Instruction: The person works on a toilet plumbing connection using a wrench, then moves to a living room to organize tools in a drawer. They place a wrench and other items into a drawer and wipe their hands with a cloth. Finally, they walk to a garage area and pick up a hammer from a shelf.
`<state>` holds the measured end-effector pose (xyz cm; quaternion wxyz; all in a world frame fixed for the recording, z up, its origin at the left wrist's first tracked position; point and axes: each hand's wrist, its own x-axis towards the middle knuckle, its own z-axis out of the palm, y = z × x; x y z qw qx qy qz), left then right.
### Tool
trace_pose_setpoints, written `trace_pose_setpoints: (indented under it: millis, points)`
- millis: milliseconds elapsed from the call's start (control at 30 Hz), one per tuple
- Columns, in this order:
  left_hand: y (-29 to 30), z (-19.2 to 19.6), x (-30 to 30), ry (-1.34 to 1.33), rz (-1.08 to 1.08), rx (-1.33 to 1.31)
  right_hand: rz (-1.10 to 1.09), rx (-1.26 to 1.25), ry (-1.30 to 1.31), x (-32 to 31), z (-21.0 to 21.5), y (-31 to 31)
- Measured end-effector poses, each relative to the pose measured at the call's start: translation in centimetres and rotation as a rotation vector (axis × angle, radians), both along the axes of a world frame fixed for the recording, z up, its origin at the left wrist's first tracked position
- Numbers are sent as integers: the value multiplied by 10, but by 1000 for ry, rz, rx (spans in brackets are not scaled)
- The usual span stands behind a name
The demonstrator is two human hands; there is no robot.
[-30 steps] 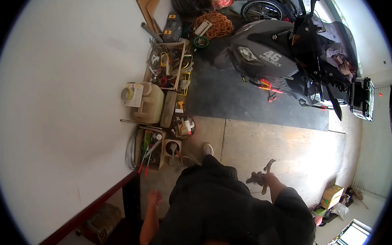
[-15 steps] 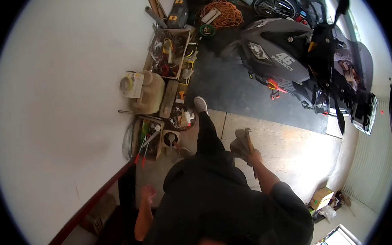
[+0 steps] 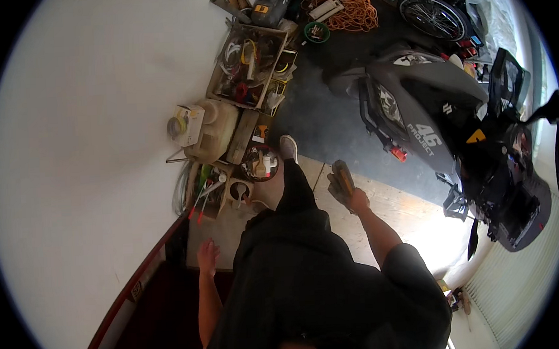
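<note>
My right hand (image 3: 359, 201) is closed around some grey, flat-bladed hand tools (image 3: 340, 184) with an orange-brown wooden strip along them. They look like trowels, but their exact kind cannot be made out. The tools are held above the pale floor, to the right of my leg. My left hand (image 3: 209, 255) hangs low at my left side, fingers partly apart, with nothing in it. Nearest to it is a box of tools (image 3: 208, 193) with red-handled cutters lying across the top.
Along the left wall stand a large beige jerrycan (image 3: 218, 136), a crate of cables and tools (image 3: 247, 67) and a round tub of small items (image 3: 259, 163). A grey motor scooter (image 3: 426, 99) fills the right. Orange rope (image 3: 353, 9) lies coiled at the back, beside a small green bowl (image 3: 316, 32).
My view has shifted, so the scooter sits lower and farther right. The tools in my right hand have turned slightly. My left hand has risen a little and its fingers have loosened.
</note>
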<state>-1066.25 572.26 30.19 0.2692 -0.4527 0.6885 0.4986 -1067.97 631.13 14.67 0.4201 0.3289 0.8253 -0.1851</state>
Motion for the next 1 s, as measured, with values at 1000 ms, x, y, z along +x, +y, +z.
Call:
trace_pose_setpoints:
  millis: [1000]
  points:
    - [62, 17, -45, -60, 182, 28, 181, -129, -153, -146, -41, 23]
